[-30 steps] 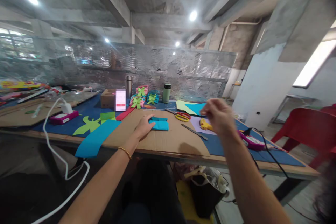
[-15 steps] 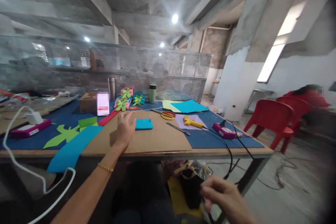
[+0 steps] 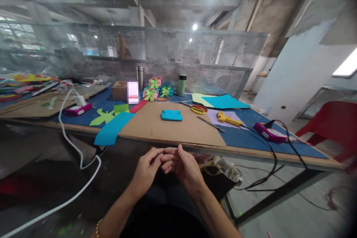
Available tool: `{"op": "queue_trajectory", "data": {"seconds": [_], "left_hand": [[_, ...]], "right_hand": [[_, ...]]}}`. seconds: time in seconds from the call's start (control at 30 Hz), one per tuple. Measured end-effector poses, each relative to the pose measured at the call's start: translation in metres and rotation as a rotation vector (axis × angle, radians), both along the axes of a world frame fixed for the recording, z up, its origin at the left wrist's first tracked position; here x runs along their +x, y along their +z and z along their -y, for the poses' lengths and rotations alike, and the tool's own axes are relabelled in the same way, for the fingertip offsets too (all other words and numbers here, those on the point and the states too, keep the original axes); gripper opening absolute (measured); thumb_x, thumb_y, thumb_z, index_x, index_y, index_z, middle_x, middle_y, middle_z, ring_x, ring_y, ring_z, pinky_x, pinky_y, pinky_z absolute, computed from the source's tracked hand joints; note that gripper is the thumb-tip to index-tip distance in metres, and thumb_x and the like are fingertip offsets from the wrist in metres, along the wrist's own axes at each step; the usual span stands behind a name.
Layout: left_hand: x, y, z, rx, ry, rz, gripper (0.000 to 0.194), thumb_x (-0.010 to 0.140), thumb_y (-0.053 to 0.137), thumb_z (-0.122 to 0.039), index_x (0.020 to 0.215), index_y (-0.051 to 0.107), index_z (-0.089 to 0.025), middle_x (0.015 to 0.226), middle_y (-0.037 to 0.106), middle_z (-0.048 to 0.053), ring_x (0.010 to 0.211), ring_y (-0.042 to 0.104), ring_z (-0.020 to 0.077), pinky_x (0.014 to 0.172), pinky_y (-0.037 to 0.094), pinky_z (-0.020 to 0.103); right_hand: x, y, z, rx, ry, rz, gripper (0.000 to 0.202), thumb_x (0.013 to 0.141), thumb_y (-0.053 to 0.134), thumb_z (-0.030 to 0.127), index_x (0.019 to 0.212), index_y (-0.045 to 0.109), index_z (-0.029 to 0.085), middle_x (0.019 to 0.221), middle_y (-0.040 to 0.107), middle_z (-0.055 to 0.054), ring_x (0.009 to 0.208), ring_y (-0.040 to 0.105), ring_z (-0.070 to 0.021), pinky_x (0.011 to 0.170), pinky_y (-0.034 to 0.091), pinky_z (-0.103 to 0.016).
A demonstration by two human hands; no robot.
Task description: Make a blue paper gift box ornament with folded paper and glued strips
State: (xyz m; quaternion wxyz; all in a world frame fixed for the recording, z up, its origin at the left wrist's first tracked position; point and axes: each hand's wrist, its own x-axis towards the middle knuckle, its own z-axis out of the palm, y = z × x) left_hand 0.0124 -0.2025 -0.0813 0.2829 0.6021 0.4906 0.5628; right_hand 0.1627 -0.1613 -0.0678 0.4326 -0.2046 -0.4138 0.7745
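My left hand (image 3: pixel 146 171) and my right hand (image 3: pixel 186 171) meet in front of the table edge, above my lap. Their fingertips touch or overlap, with thumbs apart from the fingers, and I see nothing held in either. The right palm is turned inward; part of the left fingers is hidden. Beyond them, on the brown cardboard sheet (image 3: pixel 150 129), lies a folded blue felt piece (image 3: pixel 171 115), apart from both hands. A long blue strip (image 3: pixel 115 130) hangs over the table edge to the left.
Red-and-yellow scissors (image 3: pixel 198 109), a grey blade-like tool (image 3: pixel 210 123) and a yellow glue gun (image 3: pixel 228 119) lie to the right. Purple power strips (image 3: pixel 270 133) with cables sit at both sides. Flower-topped felt pieces (image 3: pixel 151 94), a green bottle (image 3: pixel 182 85) and a cardboard box (image 3: pixel 119 91) stand behind.
My left hand has left the folded blue felt and come back off the table. My right hand has risen from the lower right to meet it. The view has turned left.
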Motion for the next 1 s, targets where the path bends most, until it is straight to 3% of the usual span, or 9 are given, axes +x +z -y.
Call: {"op": "queue_trajectory", "data": {"seconds": [0.1, 0.2, 0.3, 0.4, 0.5, 0.7, 0.8, 0.9, 1.0], "left_hand": [[-0.003, 0.004, 0.000, -0.069, -0.005, 0.101, 0.030, 0.092, 0.053, -0.039, 0.098, 0.075, -0.021, 0.098, 0.074, 0.006, 0.094, 0.068, 0.0216, 0.085, 0.054, 0.031], [-0.002, 0.005, 0.004, -0.142, -0.007, 0.177, 0.034, 0.092, 0.052, -0.043, 0.097, 0.076, -0.020, 0.093, 0.075, 0.007, 0.089, 0.067, 0.0212, 0.080, 0.054, 0.031], [-0.002, 0.007, 0.005, -0.161, 0.009, 0.196, 0.039, 0.093, 0.051, -0.048, 0.092, 0.076, -0.018, 0.086, 0.072, 0.007, 0.078, 0.065, 0.0192, 0.069, 0.053, 0.029], [0.000, 0.010, 0.004, -0.131, -0.009, 0.165, 0.033, 0.086, 0.062, -0.048, 0.088, 0.077, -0.018, 0.087, 0.070, 0.006, 0.080, 0.065, 0.0193, 0.067, 0.052, 0.028], [0.005, 0.010, 0.003, -0.032, 0.043, 0.045, 0.020, 0.079, 0.074, -0.040, 0.081, 0.076, -0.020, 0.083, 0.066, 0.004, 0.075, 0.063, 0.0169, 0.063, 0.051, 0.026], [0.009, 0.004, 0.007, 0.327, 0.276, -0.156, 0.016, 0.091, 0.062, -0.022, 0.078, 0.072, -0.019, 0.085, 0.064, 0.003, 0.083, 0.062, 0.0153, 0.077, 0.050, 0.027], [-0.003, 0.005, 0.012, 0.363, 0.365, -0.197, 0.017, 0.093, 0.060, -0.023, 0.079, 0.068, -0.019, 0.085, 0.065, 0.003, 0.084, 0.062, 0.0152, 0.079, 0.048, 0.026], [-0.026, 0.004, 0.019, 0.280, 0.451, -0.213, 0.020, 0.095, 0.055, -0.029, 0.082, 0.066, -0.019, 0.082, 0.066, 0.002, 0.081, 0.062, 0.0149, 0.077, 0.047, 0.025], [-0.062, -0.014, 0.026, 0.092, 0.532, -0.226, 0.030, 0.095, 0.051, -0.039, 0.077, 0.065, -0.019, 0.077, 0.068, 0.001, 0.077, 0.063, 0.0162, 0.074, 0.048, 0.024]], "right_hand": [[0.000, 0.003, 0.002, -0.055, 0.068, -0.020, 0.059, 0.093, 0.051, 0.064, 0.110, 0.069, 0.010, 0.091, 0.077, -0.017, 0.068, 0.072, -0.0208, 0.062, 0.056, -0.031], [0.003, 0.006, 0.004, -0.041, 0.106, -0.020, 0.064, 0.096, 0.041, 0.066, 0.117, 0.066, 0.011, 0.094, 0.077, -0.018, 0.070, 0.073, -0.0217, 0.063, 0.056, -0.032], [0.004, 0.006, 0.004, -0.019, 0.118, -0.010, 0.067, 0.094, 0.040, 0.069, 0.118, 0.065, 0.011, 0.092, 0.077, -0.017, 0.071, 0.073, -0.0220, 0.063, 0.056, -0.032], [0.004, 0.003, 0.004, 0.009, 0.100, 0.023, 0.070, 0.092, 0.043, 0.072, 0.120, 0.065, 0.011, 0.087, 0.077, -0.014, 0.068, 0.072, -0.0216, 0.063, 0.056, -0.033], [0.002, -0.001, 0.006, 0.071, 0.047, 0.070, 0.073, 0.091, 0.046, 0.072, 0.123, 0.063, 0.009, 0.081, 0.076, -0.012, 0.066, 0.071, -0.0215, 0.063, 0.055, -0.033], [0.005, 0.001, 0.004, 0.066, 0.054, 0.087, 0.078, 0.090, 0.049, 0.071, 0.138, 0.050, 0.010, 0.093, 0.077, -0.015, 0.076, 0.073, -0.0238, 0.074, 0.054, -0.038], [0.008, 0.005, 0.002, 0.007, 0.066, 0.055, 0.075, 0.093, 0.043, 0.070, 0.142, 0.045, 0.013, 0.112, 0.074, -0.019, 0.088, 0.074, -0.0263, 0.083, 0.052, -0.041], [0.010, 0.008, 0.001, -0.034, 0.073, 0.000, 0.068, 0.097, 0.035, 0.066, 0.141, 0.045, 0.015, 0.123, 0.069, -0.021, 0.098, 0.073, -0.0282, 0.093, 0.049, -0.045], [0.011, 0.009, 0.000, -0.057, 0.079, -0.042, 0.065, 0.099, 0.032, 0.065, 0.137, 0.049, 0.015, 0.125, 0.068, -0.021, 0.104, 0.071, -0.0293, 0.099, 0.046, -0.047]]}}
